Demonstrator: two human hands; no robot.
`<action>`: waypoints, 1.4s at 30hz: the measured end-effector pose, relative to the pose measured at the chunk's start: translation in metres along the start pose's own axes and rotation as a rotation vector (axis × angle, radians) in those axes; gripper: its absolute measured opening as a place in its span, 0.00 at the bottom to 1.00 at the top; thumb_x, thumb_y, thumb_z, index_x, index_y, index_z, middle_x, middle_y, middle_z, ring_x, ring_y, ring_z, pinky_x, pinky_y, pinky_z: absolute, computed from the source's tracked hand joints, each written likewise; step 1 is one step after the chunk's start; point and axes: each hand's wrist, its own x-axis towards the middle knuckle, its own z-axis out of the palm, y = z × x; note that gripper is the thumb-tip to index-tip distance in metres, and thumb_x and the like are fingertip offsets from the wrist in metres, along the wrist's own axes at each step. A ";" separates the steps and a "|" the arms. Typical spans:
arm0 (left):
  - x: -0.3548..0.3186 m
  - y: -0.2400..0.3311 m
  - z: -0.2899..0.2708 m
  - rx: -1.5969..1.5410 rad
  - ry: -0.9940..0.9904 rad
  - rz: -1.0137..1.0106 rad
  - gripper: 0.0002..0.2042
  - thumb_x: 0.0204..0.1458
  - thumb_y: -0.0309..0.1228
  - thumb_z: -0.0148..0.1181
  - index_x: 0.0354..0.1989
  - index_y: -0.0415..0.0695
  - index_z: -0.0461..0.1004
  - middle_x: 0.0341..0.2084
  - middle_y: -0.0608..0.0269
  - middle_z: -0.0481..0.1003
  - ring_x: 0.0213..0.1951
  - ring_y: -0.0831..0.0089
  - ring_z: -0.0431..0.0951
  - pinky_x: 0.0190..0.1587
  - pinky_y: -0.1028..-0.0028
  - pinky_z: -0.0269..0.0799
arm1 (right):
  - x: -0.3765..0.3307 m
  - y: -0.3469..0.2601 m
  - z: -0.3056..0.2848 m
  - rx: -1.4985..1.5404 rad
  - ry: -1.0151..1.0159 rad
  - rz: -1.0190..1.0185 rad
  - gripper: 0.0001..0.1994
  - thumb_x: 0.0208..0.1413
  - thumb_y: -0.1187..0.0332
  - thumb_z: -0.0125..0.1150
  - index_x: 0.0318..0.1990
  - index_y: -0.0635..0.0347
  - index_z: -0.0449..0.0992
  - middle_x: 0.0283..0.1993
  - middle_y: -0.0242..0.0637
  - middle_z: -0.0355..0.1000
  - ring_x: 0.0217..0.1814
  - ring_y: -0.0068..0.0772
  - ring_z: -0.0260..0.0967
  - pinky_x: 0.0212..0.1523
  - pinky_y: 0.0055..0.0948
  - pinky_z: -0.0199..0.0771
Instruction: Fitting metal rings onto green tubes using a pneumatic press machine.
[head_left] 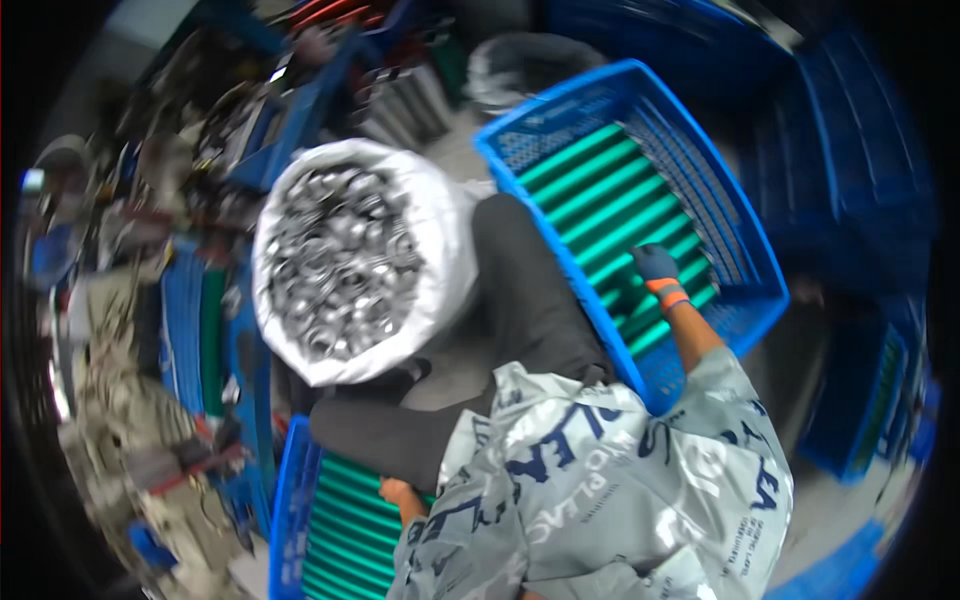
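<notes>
While the left hand [397, 491] shows only partly past the patterned shirt, at the near blue crate [290, 510] of green tubes [345, 530], I cannot tell its grip. Farther off, a white sack [440, 250] of metal rings [340, 260] stands open within reach. Beyond, the gloved right hand [655, 265] rests closed on green tubes [600, 200] in the far crate [560, 110], laid in rows.

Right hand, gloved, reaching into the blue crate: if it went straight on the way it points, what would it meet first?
The right hand points up and away over the green tubes in the blue crate. Going on, it would likely meet those tubes first, if it is not on them already; depth is unclear.
</notes>
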 end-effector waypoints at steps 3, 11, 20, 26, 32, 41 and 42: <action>-0.030 0.004 0.024 -0.657 -0.078 0.260 0.32 0.65 0.53 0.70 0.61 0.33 0.85 0.63 0.41 0.86 0.60 0.45 0.89 0.60 0.49 0.86 | -0.017 -0.170 -0.036 0.612 0.317 -0.381 0.20 0.71 0.57 0.75 0.62 0.58 0.90 0.52 0.47 0.90 0.52 0.41 0.89 0.53 0.39 0.86; 0.022 -0.045 0.024 -0.970 -0.458 -0.331 0.34 0.62 0.50 0.72 0.65 0.30 0.82 0.65 0.40 0.82 0.63 0.48 0.84 0.63 0.48 0.81 | -0.198 -0.483 -0.027 -0.205 -0.134 -1.545 0.23 0.67 0.41 0.71 0.45 0.53 0.92 0.43 0.42 0.90 0.43 0.52 0.88 0.46 0.51 0.84; -0.012 -0.056 -0.105 -1.681 0.209 0.305 0.30 0.67 0.30 0.76 0.73 0.34 0.71 0.54 0.54 0.83 0.54 0.62 0.84 0.66 0.60 0.78 | -0.185 -0.495 0.026 -0.137 -0.360 -1.639 0.16 0.67 0.52 0.74 0.43 0.56 0.91 0.43 0.38 0.87 0.45 0.47 0.87 0.49 0.47 0.86; -0.078 0.062 -0.330 -0.780 0.502 0.664 0.33 0.49 0.27 0.79 0.67 0.38 0.79 0.55 0.51 0.85 0.55 0.57 0.87 0.63 0.58 0.82 | -0.250 -0.498 0.016 1.106 -1.422 -0.533 0.23 0.79 0.50 0.67 0.68 0.56 0.79 0.65 0.35 0.83 0.66 0.35 0.83 0.60 0.47 0.91; -0.162 0.123 -0.401 -0.514 0.271 1.020 0.35 0.45 0.26 0.76 0.68 0.46 0.81 0.50 0.51 0.86 0.50 0.47 0.89 0.54 0.55 0.85 | -0.255 -0.501 0.040 1.296 -1.569 -0.685 0.32 0.74 0.51 0.74 0.77 0.58 0.74 0.73 0.42 0.80 0.73 0.42 0.81 0.70 0.47 0.86; -0.178 0.112 -0.399 -0.517 0.231 0.992 0.35 0.44 0.25 0.75 0.67 0.46 0.82 0.49 0.52 0.86 0.48 0.47 0.89 0.53 0.56 0.85 | -0.280 -0.512 0.039 1.387 -1.458 -0.665 0.48 0.68 0.61 0.72 0.91 0.61 0.54 0.87 0.39 0.67 0.83 0.39 0.71 0.82 0.47 0.72; -0.178 0.110 -0.398 -0.519 0.231 0.992 0.35 0.44 0.25 0.75 0.67 0.46 0.82 0.49 0.52 0.86 0.48 0.47 0.89 0.53 0.56 0.85 | -0.285 -0.514 0.038 1.385 -1.457 -0.665 0.48 0.68 0.61 0.72 0.91 0.61 0.54 0.87 0.39 0.67 0.83 0.39 0.71 0.82 0.47 0.72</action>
